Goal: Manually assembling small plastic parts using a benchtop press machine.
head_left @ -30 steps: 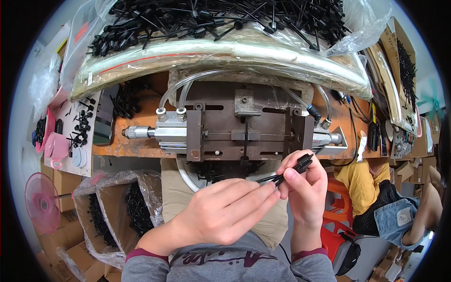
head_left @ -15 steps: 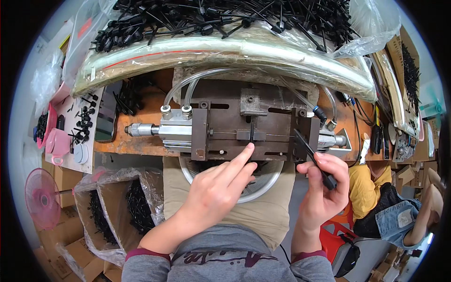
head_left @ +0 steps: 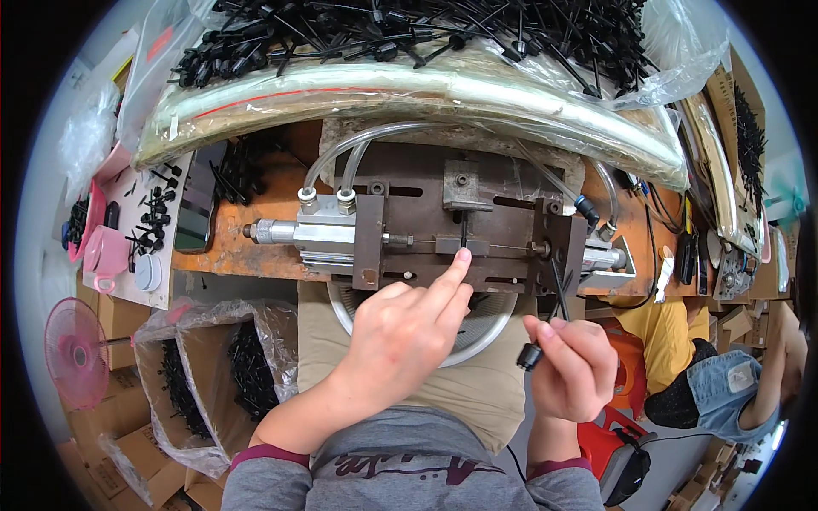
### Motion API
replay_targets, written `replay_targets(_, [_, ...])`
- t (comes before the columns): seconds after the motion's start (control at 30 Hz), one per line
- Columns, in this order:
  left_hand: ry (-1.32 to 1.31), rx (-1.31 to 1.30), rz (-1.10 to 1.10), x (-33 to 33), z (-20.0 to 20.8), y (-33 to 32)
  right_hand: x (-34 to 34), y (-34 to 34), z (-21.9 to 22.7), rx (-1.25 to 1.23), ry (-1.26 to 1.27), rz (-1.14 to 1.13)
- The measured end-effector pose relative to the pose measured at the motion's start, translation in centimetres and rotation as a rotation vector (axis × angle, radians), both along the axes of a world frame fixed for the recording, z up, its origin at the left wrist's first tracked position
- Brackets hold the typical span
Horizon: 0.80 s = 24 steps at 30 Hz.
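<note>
My left hand (head_left: pixel 405 341) reaches over the front of a dark metal clamping fixture (head_left: pixel 413 179). Its index finger is stretched out, with the tip on a thin black rod (head_left: pixel 464 228) lying in the small centre block; the other fingers are bent and hold nothing visible. My right hand (head_left: pixel 578 366), off the fixture's right front, pinches black plastic stems (head_left: pixel 558 285), apparently two crossing ones. A black knobbed end (head_left: pixel 529 356) sticks out at the left of that hand. How the fingertips meet the stems is partly hidden.
Silver air cylinders (head_left: pixel 328 238) with clear hoses (head_left: pixel 409 128) flank the fixture. Behind it, a plastic-covered tray edge (head_left: pixel 426 92) bears a heap of black knobbed rods (head_left: pixel 383 47). A white basket (head_left: pixel 490 345) sits below. Lined boxes (head_left: pixel 209 383) stand left; another person's arm (head_left: pixel 771 375) shows right.
Both cylinder rods have come inward towards the centre block. My right hand has turned, swinging the knobbed end from its right side to its left. My left fingertip stays at the block.
</note>
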State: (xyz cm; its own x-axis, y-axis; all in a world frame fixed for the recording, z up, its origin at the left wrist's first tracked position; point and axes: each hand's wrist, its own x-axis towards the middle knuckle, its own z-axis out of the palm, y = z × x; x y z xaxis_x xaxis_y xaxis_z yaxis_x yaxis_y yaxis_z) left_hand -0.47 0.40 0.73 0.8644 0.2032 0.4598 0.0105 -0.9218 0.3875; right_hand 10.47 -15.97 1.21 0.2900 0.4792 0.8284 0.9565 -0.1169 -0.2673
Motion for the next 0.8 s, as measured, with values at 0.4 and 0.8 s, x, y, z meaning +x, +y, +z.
replay_targets(0.4, [-0.202, -0.364, -0.094, -1.6, 1.6, -0.7, -0.3, 1.0, -1.0, -0.034, 0.04, 0.094])
replay_targets(0.8, [-0.012, 0.06, 0.012, 0.2, -0.4, 0.0, -0.2, 0.6, -0.8, 0.045, 0.268, 0.178])
